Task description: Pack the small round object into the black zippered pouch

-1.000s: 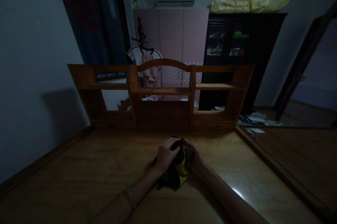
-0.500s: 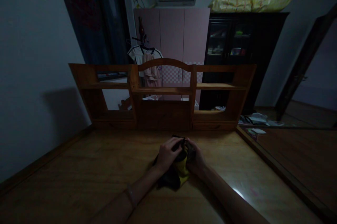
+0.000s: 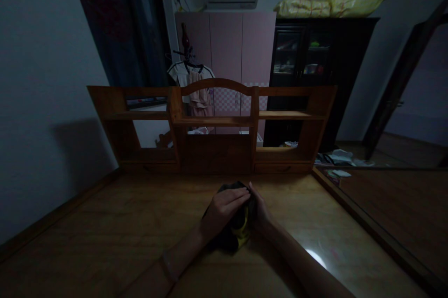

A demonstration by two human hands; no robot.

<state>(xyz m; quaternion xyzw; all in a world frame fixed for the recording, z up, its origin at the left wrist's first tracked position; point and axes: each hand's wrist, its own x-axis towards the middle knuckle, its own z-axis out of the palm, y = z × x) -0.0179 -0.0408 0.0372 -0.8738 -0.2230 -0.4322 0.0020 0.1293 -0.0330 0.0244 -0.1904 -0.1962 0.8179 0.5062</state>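
1. The black-and-yellow item (image 3: 241,230), soft and creased, is on or just over the wooden surface (image 3: 133,223), roughly midway between its side edges; the dim light hides whether its whole underside touches the wood.
2. The left hand (image 3: 222,209) is closed over the item's top and left side, fingers together and pointing toward the far right corner. A band (image 3: 170,266) circles that wrist.
3. The right hand (image 3: 262,214) grips the item's right side, one digit upright by the left fingertips; its other fingers are largely hidden.
4. Along the far edge stands a wooden shelf unit (image 3: 214,122), reaching nearly from corner to corner. A strip of wood separates its base from the hands, making this the tightest direction.
5. Toward the left edge, bare wood runs wide to the wall (image 3: 42,149), giving the left elbow generous room.
6. Toward the right edge, bare wood also runs to a raised rim (image 3: 353,214), with a bright reflection beside the right forearm.
7. The near edge lies outside the view; both forearms cross in from there.
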